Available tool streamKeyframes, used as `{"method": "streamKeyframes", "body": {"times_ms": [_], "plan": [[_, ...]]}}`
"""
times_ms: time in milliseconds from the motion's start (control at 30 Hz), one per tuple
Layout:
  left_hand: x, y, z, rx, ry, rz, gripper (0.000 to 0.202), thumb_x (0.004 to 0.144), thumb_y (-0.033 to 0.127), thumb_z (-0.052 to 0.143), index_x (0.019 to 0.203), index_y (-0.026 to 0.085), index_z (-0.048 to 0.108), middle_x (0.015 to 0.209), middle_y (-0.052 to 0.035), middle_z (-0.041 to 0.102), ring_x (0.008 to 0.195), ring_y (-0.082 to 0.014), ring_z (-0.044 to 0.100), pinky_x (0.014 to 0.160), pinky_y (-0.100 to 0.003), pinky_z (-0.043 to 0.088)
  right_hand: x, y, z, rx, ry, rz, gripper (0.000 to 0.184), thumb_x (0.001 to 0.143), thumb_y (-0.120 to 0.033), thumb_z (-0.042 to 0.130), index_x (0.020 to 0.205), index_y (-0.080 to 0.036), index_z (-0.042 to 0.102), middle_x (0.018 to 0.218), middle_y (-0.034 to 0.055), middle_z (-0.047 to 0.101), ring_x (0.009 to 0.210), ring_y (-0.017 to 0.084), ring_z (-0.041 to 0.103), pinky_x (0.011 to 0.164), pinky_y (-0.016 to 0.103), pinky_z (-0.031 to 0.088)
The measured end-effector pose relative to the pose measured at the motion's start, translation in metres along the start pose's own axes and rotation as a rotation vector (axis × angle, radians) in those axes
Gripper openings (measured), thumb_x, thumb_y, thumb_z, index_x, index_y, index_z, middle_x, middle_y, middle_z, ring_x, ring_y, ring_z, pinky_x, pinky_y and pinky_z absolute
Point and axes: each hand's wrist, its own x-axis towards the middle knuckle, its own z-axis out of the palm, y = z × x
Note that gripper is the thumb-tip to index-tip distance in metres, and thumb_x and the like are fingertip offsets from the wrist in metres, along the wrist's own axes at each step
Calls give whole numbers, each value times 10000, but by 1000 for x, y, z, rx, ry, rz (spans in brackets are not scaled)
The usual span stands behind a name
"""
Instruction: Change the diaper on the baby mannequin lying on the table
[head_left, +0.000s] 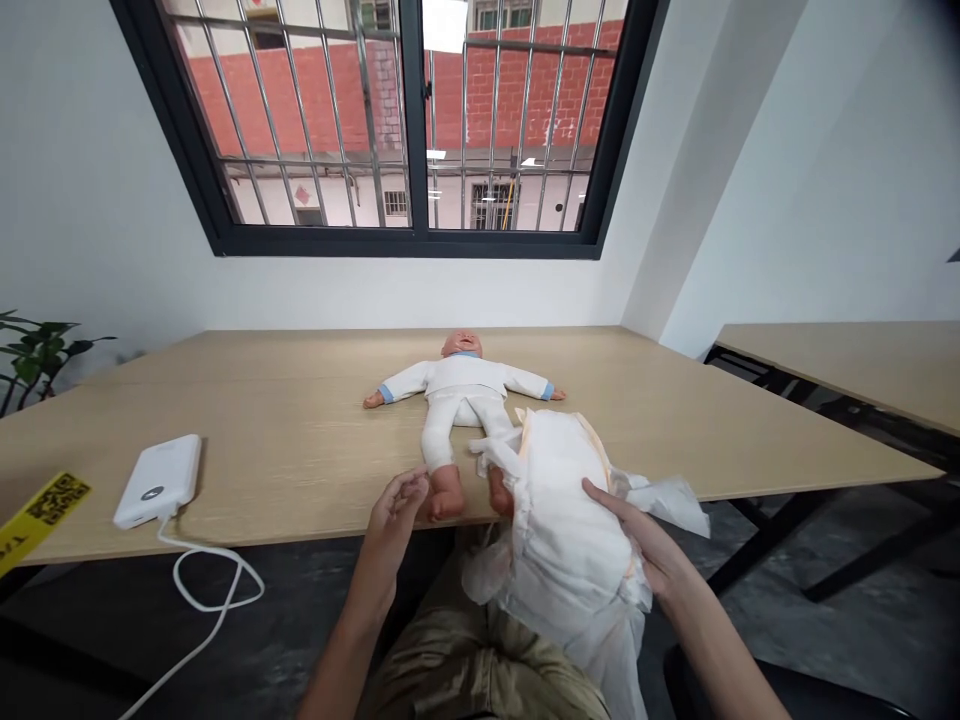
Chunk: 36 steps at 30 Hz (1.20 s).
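A baby doll (461,395) in white clothes lies on its back on the wooden table (300,430), head toward the window, feet at the near edge. My left hand (396,512) reaches to the doll's left foot, fingers curled loosely beside it. My right hand (637,545) holds a white diaper (559,500) that is unfolded and hangs over the table's near edge, next to the doll's other leg.
A white power bank (159,480) with a white cable (202,590) lies at the table's left front. A yellow tag (41,510) sits at the far left edge. A second table (855,365) stands to the right, a plant (34,355) to the left.
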Motion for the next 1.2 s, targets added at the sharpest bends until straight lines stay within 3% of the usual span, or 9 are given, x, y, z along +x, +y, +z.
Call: {"method": "streamKeyframes", "body": {"times_ms": [133,300,467,600,733,833,1000,1200], "plan": [[13,-8,4,-99,5,-59,492,702,375,796,1126,208,610,1361,-109,580,1329,-254,471,1110,-347,345,13,2,17,25,-46,70,393,888,-232,650,1226,-47,569,969,155,734,870,260,726,892,385,578],[29,-9,13,-182,-109,-81,437,740,316,771,1126,214,593,1329,-101,606,1300,-253,504,1106,-367,360,28,1,37,37,-87,83,354,916,-193,601,1236,-45,566,894,136,742,789,237,734,848,368,591],[45,-11,18,-311,-128,-156,290,790,203,714,1058,206,604,1077,-52,714,1032,-177,656,926,-290,477,40,4,39,64,-143,107,343,917,-214,605,1213,-42,572,883,133,741,787,243,733,842,384,590],[54,-8,26,-423,-112,-225,61,821,137,661,847,167,614,815,-22,718,733,-129,676,719,-226,502,40,4,40,105,-173,98,284,916,-211,608,1154,-57,592,875,125,742,765,228,732,810,363,596],[59,-1,39,-570,-149,-382,132,895,135,558,815,133,663,780,-39,729,712,-124,684,758,-209,516,35,0,43,133,-175,77,239,921,-210,601,1117,-75,608,867,117,743,753,225,731,783,358,603],[58,1,48,-673,-237,-470,211,940,215,504,932,131,697,844,-40,748,772,-136,700,803,-212,529,30,-2,46,146,-180,54,228,928,-211,586,1115,-82,611,876,118,743,756,229,731,770,359,607],[56,-12,55,-863,-548,-565,592,900,633,436,1050,127,702,839,-88,745,700,-211,693,720,-315,563,21,-4,45,152,-180,45,264,934,-223,578,1150,-73,600,897,133,740,765,240,731,767,368,608],[58,-26,60,-1031,-566,-586,733,858,773,285,1062,201,696,1087,-121,715,959,-272,694,880,-397,526,3,-20,8,148,-65,41,304,926,-205,593,1194,-63,577,894,143,738,776,247,732,767,369,611]]}}
